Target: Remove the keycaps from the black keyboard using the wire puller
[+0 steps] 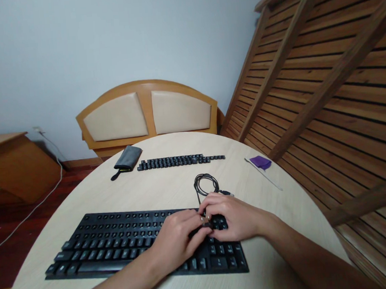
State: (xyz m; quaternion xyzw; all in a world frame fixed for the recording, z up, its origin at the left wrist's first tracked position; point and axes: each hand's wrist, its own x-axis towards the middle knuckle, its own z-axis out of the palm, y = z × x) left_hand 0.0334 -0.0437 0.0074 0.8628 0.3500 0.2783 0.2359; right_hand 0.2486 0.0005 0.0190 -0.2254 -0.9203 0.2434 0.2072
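Observation:
A black keyboard lies on the round table in front of me. Its upper rows show bare switches, while the lower rows and part of the number pad carry keycaps. My left hand and my right hand meet over its right part. Their fingertips are pinched together around a small dark keycap, mostly covered by the fingers. Beyond the keyboard, loose black keycaps stand in rows. The keyboard's coiled black cable lies just behind my right hand.
A dark grey pouch with a strap sits at the table's back left. On the right lie a purple cloth and a thin pale stick. A slatted wooden panel leans close beside the table's right edge.

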